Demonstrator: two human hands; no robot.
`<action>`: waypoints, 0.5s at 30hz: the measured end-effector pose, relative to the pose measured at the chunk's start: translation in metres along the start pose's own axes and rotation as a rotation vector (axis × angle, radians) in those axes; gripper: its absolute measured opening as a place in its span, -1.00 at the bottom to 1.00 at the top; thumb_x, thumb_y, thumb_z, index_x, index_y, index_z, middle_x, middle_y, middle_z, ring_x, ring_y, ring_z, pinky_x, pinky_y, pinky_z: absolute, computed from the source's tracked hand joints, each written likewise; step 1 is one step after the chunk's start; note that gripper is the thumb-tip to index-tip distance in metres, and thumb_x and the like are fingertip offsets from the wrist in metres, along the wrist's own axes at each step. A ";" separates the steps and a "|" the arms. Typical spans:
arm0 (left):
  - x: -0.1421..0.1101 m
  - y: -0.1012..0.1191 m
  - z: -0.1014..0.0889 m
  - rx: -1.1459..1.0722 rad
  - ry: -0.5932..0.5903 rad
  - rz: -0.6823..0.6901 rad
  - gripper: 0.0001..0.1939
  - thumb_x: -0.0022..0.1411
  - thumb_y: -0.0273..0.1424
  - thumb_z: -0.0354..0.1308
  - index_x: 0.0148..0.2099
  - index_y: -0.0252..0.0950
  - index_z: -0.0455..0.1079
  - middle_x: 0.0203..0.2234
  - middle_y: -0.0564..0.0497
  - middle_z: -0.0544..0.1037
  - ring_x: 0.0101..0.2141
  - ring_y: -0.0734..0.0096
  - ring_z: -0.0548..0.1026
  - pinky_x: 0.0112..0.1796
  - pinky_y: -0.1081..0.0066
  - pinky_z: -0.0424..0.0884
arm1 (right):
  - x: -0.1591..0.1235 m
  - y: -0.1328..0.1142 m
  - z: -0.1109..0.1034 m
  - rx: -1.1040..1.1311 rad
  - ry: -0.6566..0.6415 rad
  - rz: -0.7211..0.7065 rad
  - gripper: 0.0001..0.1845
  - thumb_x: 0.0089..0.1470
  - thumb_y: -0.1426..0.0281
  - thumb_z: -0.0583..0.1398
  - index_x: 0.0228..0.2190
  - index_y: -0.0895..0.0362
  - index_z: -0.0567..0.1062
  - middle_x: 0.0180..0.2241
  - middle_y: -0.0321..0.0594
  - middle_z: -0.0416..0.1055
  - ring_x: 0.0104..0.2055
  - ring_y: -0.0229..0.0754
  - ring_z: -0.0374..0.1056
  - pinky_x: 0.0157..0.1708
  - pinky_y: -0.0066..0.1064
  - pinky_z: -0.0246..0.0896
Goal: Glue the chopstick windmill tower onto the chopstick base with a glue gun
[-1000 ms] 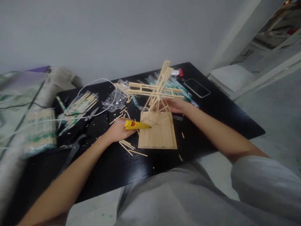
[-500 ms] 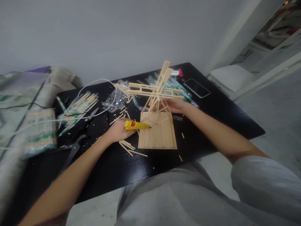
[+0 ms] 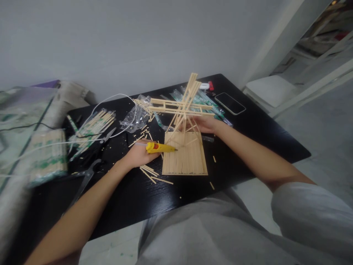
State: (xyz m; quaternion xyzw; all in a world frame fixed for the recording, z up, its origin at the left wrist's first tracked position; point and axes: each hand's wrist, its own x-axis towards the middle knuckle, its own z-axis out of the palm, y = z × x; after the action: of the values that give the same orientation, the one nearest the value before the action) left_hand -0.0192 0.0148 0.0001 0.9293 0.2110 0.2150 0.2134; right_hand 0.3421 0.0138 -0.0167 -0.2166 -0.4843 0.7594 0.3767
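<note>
Stick base (image 3: 184,162) on table (image 3: 226,163); phone (image 3: 230,103) behind, right; scissors (image 3: 106,138) left

Grey wall (image 3: 138,44) behind a black table (image 3: 154,200), white seat (image 3: 266,90) at right, pale floor (image 3: 116,244)

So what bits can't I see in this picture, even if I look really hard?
All in the head view:
Fingertips of the right hand: hidden behind the stick frame, so I can't tell whether they grip it.
Handle of the yellow glue gun: covered by the left hand.
End of the white cable: cut off by the left edge.
Any words on the stick packet at far left: too blurred.
</note>
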 end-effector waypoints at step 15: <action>0.000 0.001 -0.003 0.012 -0.036 -0.003 -0.88 0.34 -0.34 0.32 -0.29 -0.22 0.56 -0.39 0.03 0.67 -0.37 0.31 0.64 -0.21 0.33 0.58 | 0.002 0.000 0.001 -0.019 0.017 -0.002 -0.44 0.35 -0.02 0.38 0.05 0.22 0.60 0.00 0.04 0.67 0.05 -0.06 0.62 0.13 -0.26 0.49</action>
State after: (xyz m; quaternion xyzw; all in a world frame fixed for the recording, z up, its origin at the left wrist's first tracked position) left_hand -0.0200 0.0148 0.0033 0.9341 0.2096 0.1966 0.2117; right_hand 0.3401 0.0144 -0.0159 -0.2258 -0.4884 0.7526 0.3796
